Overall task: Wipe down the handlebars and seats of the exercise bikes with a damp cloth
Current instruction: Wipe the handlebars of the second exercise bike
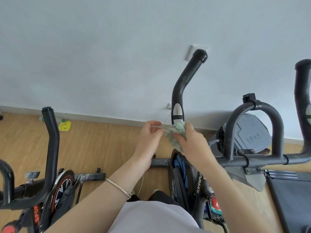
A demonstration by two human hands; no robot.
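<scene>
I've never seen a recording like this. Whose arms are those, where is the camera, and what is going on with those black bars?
There is no robot here. A person wears a wide-angle camera on the head, so you look down along their own bare arms. The curved black bars are handlebars of exercise bikes standing on a wooden floor by a pale wall. The right hand presses a crumpled green-and-white cloth against the curved black handlebar with a silver sensor patch, just below that patch. The left hand pinches a thin pale cord beside the cloth. A thin silver bracelet circles the left forearm. Another bike with a red-and-black flywheel stands at the left.
</scene>
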